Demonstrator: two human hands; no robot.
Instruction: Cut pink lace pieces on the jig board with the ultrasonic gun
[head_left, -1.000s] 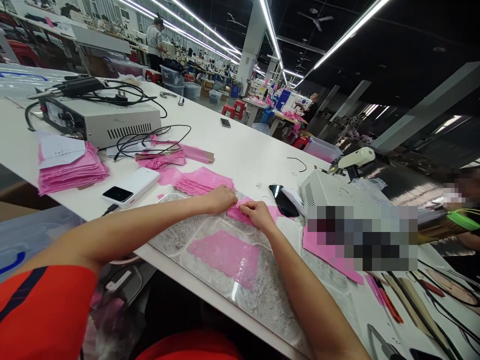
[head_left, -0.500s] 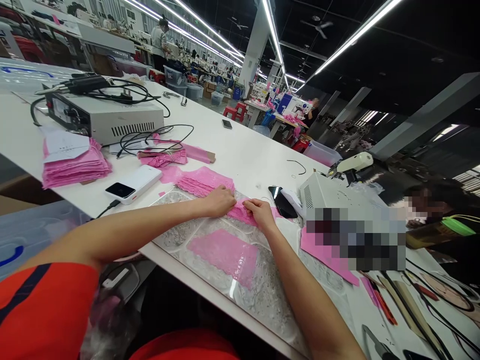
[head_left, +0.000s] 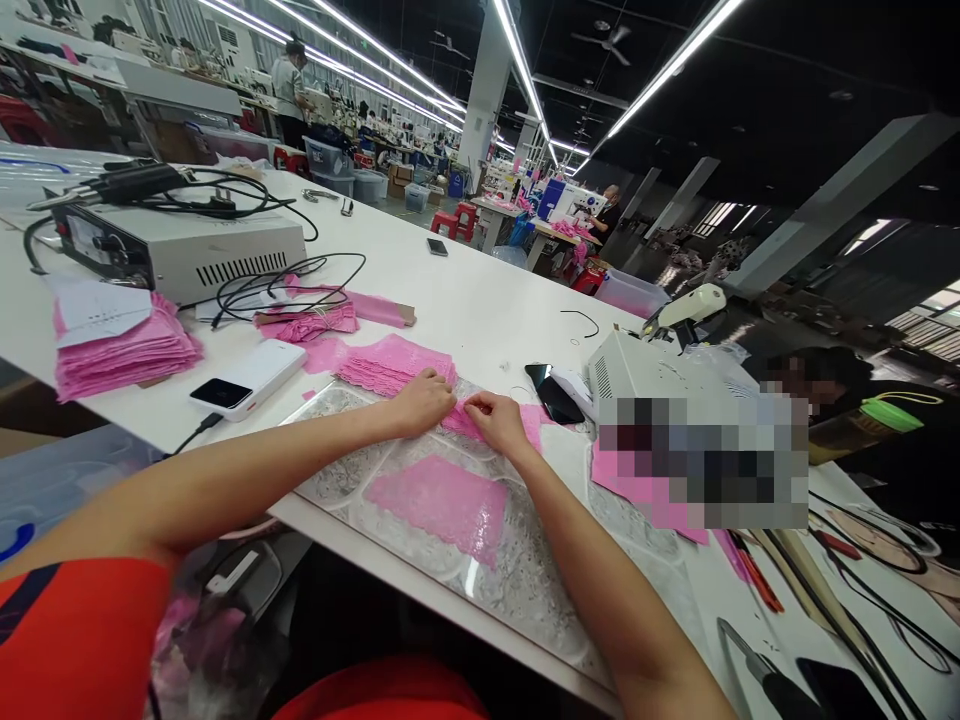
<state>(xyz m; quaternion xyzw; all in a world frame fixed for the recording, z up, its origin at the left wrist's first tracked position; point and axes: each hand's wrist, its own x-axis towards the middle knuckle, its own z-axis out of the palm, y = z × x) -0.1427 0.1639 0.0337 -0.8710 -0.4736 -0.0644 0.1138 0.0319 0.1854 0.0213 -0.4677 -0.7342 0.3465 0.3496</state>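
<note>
My left hand [head_left: 422, 400] and my right hand [head_left: 496, 422] sit side by side on a small pink lace piece [head_left: 531, 424], fingers curled and pinching its near edge. The piece lies on a clear patterned mat [head_left: 525, 580] on the white table [head_left: 480, 290]. A larger pink lace piece [head_left: 442, 502] lies flat on the mat just in front of my hands. A stack of pink lace pieces [head_left: 390, 362] rests just beyond my left hand.
A white power bank [head_left: 240, 378], a pink stack under paper [head_left: 120, 350] and a grey control box [head_left: 180, 250] with cables lie left. A dark phone [head_left: 553, 392] and a white machine [head_left: 645, 375] stand right. Scissors [head_left: 757, 585] lie at the right. A person sits at far right.
My hands have stayed on the small lace piece, the fingers shifting slightly. The camera view drifted a little, so everything sits slightly further left and up.
</note>
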